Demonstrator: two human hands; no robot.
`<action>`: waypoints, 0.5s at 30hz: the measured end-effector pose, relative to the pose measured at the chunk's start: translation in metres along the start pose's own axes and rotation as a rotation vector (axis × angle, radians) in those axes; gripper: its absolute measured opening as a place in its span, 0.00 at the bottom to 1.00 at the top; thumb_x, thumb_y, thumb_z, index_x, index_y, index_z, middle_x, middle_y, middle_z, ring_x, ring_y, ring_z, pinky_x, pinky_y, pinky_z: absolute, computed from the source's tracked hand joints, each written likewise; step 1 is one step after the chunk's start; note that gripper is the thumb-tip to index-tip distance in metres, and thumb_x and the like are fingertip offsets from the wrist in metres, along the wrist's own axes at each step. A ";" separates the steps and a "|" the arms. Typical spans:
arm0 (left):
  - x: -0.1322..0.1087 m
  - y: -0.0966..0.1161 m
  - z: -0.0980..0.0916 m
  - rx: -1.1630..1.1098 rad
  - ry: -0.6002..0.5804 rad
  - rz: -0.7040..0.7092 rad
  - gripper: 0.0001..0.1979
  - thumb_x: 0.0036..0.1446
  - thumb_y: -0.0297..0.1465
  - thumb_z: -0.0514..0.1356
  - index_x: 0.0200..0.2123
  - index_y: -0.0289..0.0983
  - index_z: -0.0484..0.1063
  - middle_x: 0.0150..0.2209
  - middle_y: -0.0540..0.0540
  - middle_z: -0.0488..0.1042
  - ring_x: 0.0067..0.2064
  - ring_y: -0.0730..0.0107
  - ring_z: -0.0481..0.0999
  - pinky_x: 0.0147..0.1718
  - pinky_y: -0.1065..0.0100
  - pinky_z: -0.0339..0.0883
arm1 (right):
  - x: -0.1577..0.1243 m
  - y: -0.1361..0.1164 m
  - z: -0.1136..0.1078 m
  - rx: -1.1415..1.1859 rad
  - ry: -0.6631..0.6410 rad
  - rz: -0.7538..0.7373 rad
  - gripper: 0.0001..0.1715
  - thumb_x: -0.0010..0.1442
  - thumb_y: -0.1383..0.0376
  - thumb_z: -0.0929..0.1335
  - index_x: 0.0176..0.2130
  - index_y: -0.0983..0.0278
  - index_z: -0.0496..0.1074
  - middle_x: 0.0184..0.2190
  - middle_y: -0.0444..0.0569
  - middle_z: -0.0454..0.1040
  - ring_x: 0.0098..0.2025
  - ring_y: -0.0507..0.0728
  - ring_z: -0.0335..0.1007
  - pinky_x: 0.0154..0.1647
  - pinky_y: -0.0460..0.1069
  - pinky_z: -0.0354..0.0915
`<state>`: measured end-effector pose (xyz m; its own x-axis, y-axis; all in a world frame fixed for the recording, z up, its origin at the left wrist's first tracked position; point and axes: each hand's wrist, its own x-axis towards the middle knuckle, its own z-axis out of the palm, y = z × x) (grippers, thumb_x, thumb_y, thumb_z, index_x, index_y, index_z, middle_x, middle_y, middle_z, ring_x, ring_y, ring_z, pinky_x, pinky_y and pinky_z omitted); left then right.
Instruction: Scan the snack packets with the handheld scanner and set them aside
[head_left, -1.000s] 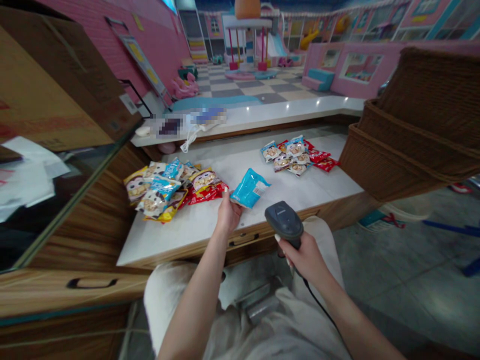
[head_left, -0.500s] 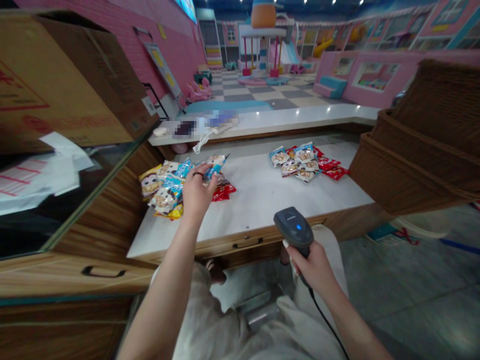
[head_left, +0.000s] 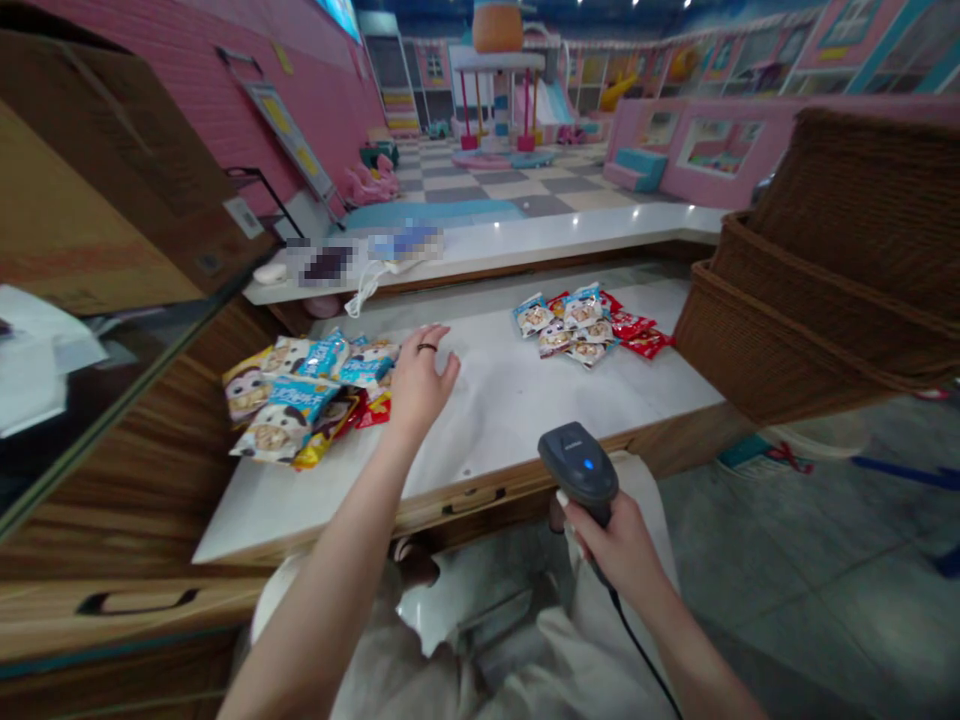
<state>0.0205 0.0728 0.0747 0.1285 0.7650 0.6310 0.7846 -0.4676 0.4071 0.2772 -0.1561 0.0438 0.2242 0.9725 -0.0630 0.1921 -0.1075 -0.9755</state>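
Note:
My left hand [head_left: 426, 378] hovers over the white counter [head_left: 480, 420], fingers apart and holding nothing. Just left of it lies a pile of snack packets [head_left: 289, 415], mostly blue and white with some yellow and red ones. In my right hand [head_left: 619, 545] is a dark barcode scanner [head_left: 579, 465] with a blue light lit on top, tilted up near the counter's front edge. A cable runs down from its handle. A second group of snack packets [head_left: 585, 315], blue, white and red, rests farther back on the right.
Stacked wicker baskets [head_left: 832, 270] stand at the right end of the counter. On the left are a large cardboard box [head_left: 142, 170] and papers [head_left: 30, 350]. A raised white ledge [head_left: 510, 235] runs along the back, with a white cable [head_left: 365, 287]. Below the front edge is a drawer handle [head_left: 472, 500].
My left hand has come away from the left pile and moved right, fingers now spread. The view has turned slightly right. My right hand still holds the scanner in much the same place.

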 end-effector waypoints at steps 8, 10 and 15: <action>0.053 0.037 0.157 -0.113 -0.358 0.079 0.40 0.62 0.23 0.65 0.78 0.34 0.65 0.80 0.27 0.65 0.80 0.43 0.67 0.81 0.45 0.59 | 0.012 0.013 -0.019 -0.027 0.037 -0.020 0.20 0.58 0.49 0.76 0.24 0.54 0.71 0.13 0.42 0.67 0.17 0.59 0.67 0.21 0.51 0.69; 0.069 0.037 0.187 -0.097 -0.376 0.032 0.41 0.60 0.21 0.65 0.77 0.33 0.66 0.81 0.26 0.62 0.82 0.39 0.63 0.82 0.43 0.55 | 0.015 0.015 -0.023 -0.039 0.048 -0.038 0.20 0.59 0.50 0.76 0.23 0.54 0.71 0.14 0.42 0.67 0.20 0.62 0.72 0.25 0.52 0.74; 0.101 0.026 0.234 -0.199 -0.363 -0.068 0.36 0.64 0.23 0.61 0.76 0.34 0.70 0.82 0.27 0.61 0.83 0.37 0.60 0.81 0.38 0.52 | 0.019 0.027 -0.027 -0.046 0.078 -0.066 0.18 0.60 0.53 0.76 0.23 0.54 0.72 0.16 0.45 0.70 0.30 0.67 0.82 0.34 0.54 0.80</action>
<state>0.1960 0.2417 -0.0056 0.3138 0.8869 0.3391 0.6710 -0.4598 0.5816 0.3129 -0.1460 0.0223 0.2829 0.9590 0.0194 0.2525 -0.0549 -0.9660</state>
